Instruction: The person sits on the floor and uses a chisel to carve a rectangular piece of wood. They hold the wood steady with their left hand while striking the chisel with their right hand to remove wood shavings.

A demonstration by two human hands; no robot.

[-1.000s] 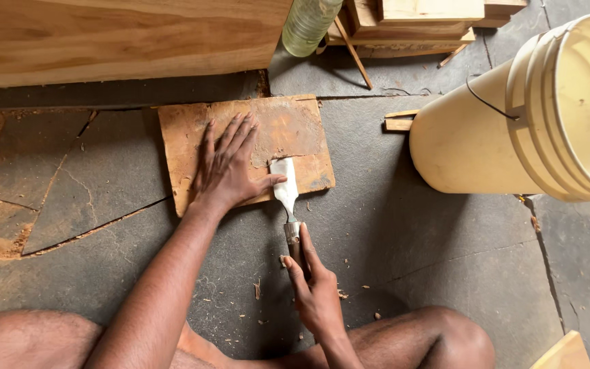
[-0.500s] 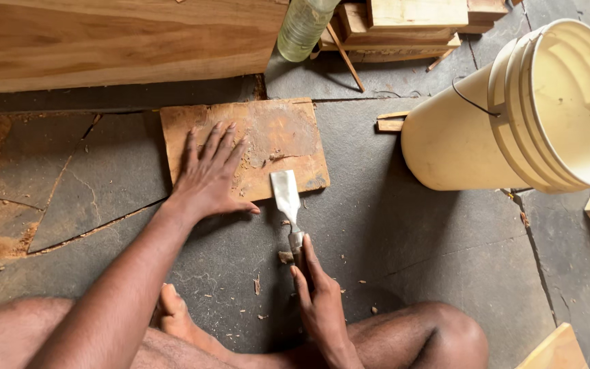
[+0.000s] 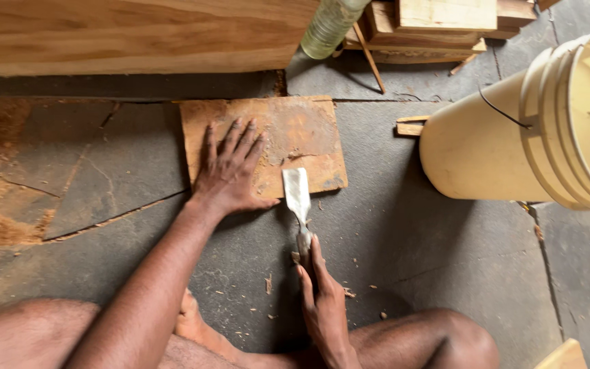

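1. While the left hand [image 3: 230,174] lies flat with its fingers spread on the worn, rust-brown flat rectangular slab [image 3: 268,140], the right hand [image 3: 322,307] has its fingers closed round the handle of the broad flat-bladed steel chisel [image 3: 298,201].
2. That chisel points away from the person, its pale blade resting on the slab's near edge, just right of the left thumb.
3. Its blade is wide, dull grey and smeared; the handle is mostly hidden in the grip.
4. Slab and chisel lie on the grey stone floor [image 3: 411,260], scattered with wood chips.
5. A cream plastic bucket [image 3: 513,143] lies tipped at the right.
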